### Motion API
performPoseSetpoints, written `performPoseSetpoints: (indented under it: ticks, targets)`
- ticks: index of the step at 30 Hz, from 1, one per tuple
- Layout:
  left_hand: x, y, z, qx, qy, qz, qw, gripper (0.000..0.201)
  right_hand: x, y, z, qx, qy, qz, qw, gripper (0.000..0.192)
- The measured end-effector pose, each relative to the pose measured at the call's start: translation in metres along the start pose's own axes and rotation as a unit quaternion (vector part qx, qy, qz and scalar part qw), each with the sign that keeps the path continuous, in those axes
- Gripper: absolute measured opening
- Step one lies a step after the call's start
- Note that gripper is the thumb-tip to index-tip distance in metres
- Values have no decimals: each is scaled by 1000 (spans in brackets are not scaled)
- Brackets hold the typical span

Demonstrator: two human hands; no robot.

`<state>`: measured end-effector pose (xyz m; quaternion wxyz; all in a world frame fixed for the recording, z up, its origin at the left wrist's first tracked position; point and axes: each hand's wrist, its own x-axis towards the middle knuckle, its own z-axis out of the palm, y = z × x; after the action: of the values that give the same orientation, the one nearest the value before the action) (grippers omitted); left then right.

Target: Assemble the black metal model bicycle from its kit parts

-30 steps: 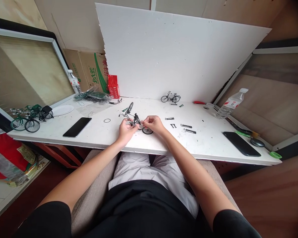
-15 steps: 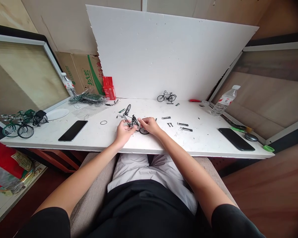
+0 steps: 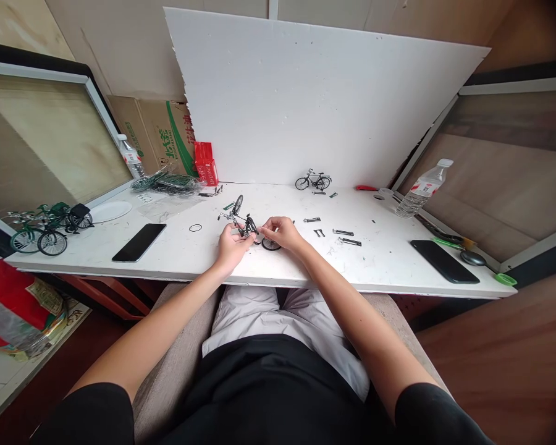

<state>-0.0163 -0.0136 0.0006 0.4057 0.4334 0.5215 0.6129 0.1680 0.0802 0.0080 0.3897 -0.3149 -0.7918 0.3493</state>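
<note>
— While both hands meet at the centre of the frame, what do they hold?

— Left hand [image 3: 230, 243] and right hand [image 3: 283, 233] both close on a small black model bicycle [image 3: 249, 224], part-built, at the middle of the white desk [image 3: 389, 266] near its front edge. Left fingers pinch the frame from the near side; right fingers pinch narrowly at the rear end, just above a loose-looking wheel [image 3: 270, 245] touching the desk. Whether that wheel is attached, I cannot tell.

— Front of the model?

— Its front wheel [image 3: 238, 204] tilts up and away, toward upper left of the hands.

— Items right of the hands?

— Several small dark metal parts [image 3: 346, 237] lie scattered, apart from one another. Further right, a black phone [image 3: 444, 269] lies flat near the front edge; a water bottle [image 3: 421, 188] lies tilted at the right rear.

— Rear of the desk?

— A finished black bicycle [image 3: 312, 181] stands upright against the white board [image 3: 315, 93]. A red box [image 3: 206, 163] stands at the board's left foot.

— Left side?

— A second black phone [image 3: 139, 241] lies flat, a thin ring [image 3: 195, 227] between it and the hands. Green model bicycles [image 3: 39, 232] stand at far left of the frame.
</note>
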Motion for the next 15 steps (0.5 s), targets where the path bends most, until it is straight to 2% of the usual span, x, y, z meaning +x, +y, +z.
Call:
performPoseSetpoints:
  ticks: [7,10,15]
  targets:
    - [1,-3,0,-9,-27,8,1000,63,-1,-2,3,-49,-12,8,999,67]
    - [0,-3,0,-13,-21,12,1000,63,-1,-5,2,-66,-9,12,998,72]
    - [-1,-1,-1,-3,3,16,1000,62,-2,-6,-1,-39,15,-9,999,47]
